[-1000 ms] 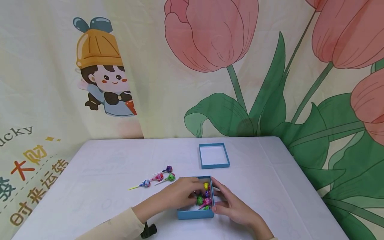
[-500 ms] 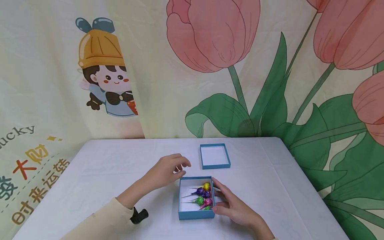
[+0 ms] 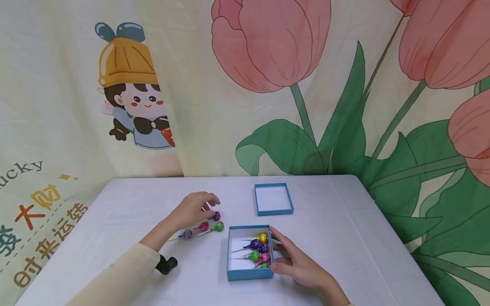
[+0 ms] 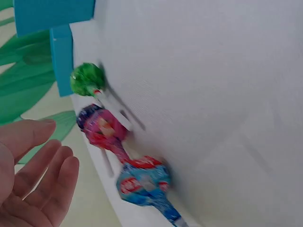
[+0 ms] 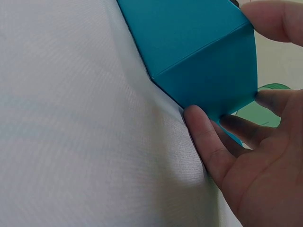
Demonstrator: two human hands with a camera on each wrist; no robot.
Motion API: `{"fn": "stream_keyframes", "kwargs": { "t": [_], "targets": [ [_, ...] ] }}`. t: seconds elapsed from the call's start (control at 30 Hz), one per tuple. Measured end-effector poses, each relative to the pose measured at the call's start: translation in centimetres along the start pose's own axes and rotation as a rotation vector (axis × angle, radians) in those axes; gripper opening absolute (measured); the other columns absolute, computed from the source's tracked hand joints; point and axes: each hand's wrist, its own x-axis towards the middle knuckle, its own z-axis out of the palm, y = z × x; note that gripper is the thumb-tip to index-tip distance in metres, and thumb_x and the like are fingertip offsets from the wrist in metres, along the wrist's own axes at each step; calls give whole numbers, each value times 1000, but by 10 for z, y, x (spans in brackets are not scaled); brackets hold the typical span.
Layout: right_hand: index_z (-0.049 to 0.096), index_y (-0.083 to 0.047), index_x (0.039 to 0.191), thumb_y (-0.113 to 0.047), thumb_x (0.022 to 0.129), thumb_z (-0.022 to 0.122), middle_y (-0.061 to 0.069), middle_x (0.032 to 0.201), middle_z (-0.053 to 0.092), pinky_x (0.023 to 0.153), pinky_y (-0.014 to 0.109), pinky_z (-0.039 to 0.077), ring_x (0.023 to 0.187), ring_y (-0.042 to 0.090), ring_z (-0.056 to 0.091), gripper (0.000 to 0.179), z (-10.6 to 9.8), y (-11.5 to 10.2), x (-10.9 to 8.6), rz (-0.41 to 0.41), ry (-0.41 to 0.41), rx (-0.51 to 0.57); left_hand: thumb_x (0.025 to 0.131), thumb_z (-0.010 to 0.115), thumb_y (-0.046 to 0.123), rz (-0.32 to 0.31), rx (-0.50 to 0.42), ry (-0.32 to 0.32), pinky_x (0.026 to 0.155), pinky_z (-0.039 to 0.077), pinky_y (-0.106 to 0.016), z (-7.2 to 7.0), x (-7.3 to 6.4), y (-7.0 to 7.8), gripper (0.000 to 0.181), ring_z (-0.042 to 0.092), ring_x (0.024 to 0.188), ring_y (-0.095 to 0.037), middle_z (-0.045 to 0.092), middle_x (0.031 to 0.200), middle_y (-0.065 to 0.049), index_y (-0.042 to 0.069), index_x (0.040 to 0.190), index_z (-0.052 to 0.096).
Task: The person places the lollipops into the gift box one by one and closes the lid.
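My left hand (image 3: 194, 211) hovers over the small group of lollipops on the table's left, its fingers loosely bent and nothing between them. Closest to its fingertips is a purple lollipop (image 3: 216, 216), partly covered by the hand. Beside it lie a pink lollipop (image 4: 101, 128), a green lollipop (image 4: 87, 79) and a blue lollipop (image 4: 143, 180). My right hand (image 3: 302, 265) holds the blue box (image 3: 250, 274) by its right side, thumb (image 5: 274, 20) at the near corner and fingers spread along the wall. Inside the box, several lollipops (image 3: 254, 256) lie with heads to the right.
Behind the box, a shallow blue lid (image 3: 273, 211) with a white inside lies on the white tabletop (image 3: 337, 238). A printed cloth (image 3: 206, 106) with tulips hangs behind the table. A black wrist mount (image 3: 166, 264) sits at my left cuff.
My left hand has come out of the box and moved left to the loose lollipops, leaving a purple lollipop in view inside. My right hand stays at the box.
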Motion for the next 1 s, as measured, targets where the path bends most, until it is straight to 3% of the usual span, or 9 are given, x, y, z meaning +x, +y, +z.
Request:
{"fn": "stream_keyframes", "kwargs": {
  "t": [0.37, 0.73, 1.0],
  "targets": [
    [19, -39, 169, -34, 99, 75, 12, 176, 20, 116, 40, 47, 154, 39, 37, 90, 0, 0, 0, -2, -7, 10, 97, 77, 10, -112, 10, -101, 83, 59, -36, 4, 3, -17, 28, 65, 91, -14, 74, 111, -2, 13, 124, 74],
    [20, -39, 169, -36, 98, 76, 11, 176, 20, 115, 42, 48, 154, 39, 38, 91, 1, 1, 1, -2, 2, 10, 99, 71, 5, -59, 16, -177, 88, 59, -42, 4, 5, -21, 28, 67, 92, -15, 75, 111, -2, 16, 124, 75],
    [20, -39, 169, -35, 98, 75, 11, 176, 20, 115, 42, 48, 154, 38, 38, 90, 0, 1, 0, -10, -2, 7, 96, 72, -3, -15, 9, -197, 92, 59, -46, 2, 6, -18, 30, 68, 98, -21, 76, 107, -5, 16, 120, 76]
  ]
}}
